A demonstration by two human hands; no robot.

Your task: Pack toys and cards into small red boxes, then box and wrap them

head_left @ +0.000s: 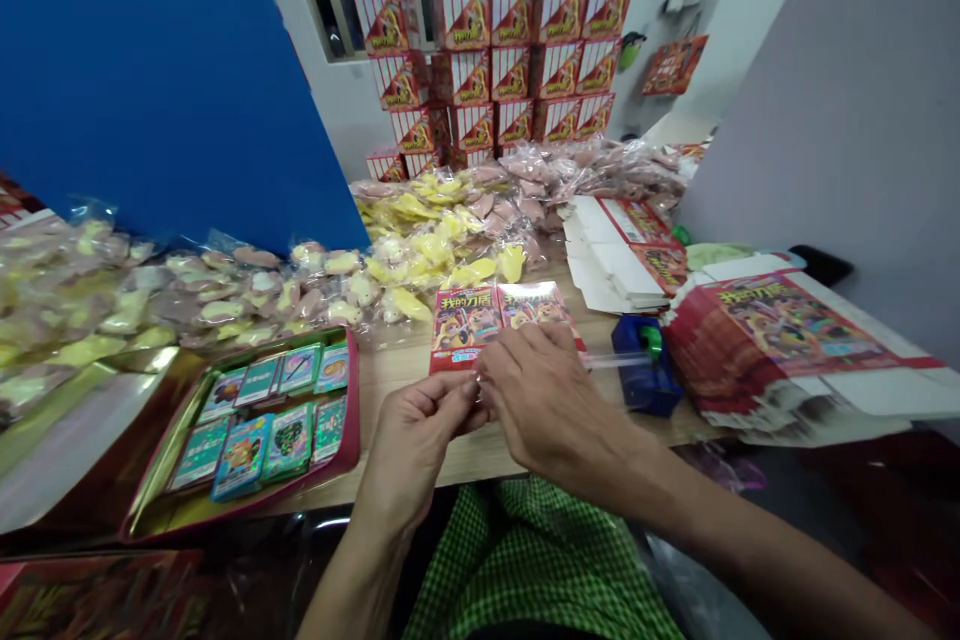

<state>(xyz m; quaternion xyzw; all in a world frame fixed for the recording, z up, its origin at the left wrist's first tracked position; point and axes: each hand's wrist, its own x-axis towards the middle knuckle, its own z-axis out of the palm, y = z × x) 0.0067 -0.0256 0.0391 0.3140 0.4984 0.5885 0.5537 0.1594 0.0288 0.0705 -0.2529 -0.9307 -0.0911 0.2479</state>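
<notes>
My left hand (pixel 420 440) and my right hand (pixel 544 390) meet above the front of the table, thumbs and fingers pinched together. What they pinch is small, with a shiny glint, and mostly hidden by the fingers. Just beyond them lie two red printed packs, a left pack (pixel 465 315) and a right pack (pixel 544 298), side by side; my right hand covers part of the right one. A blue tape dispenser (pixel 637 370) with a green core stands right of my right hand, and a clear strip (pixel 619 360) shows between them.
At left, an open tin (pixel 352 420) holds stacks of cards (pixel 289 435). Bagged yellow and pink plush toys (pixel 450 240) heap along the back and left. Flat cartons (pixel 600 255) and a stack of printed sheets (pixel 795 330) lie at right. Boxes (pixel 514 70) rise behind.
</notes>
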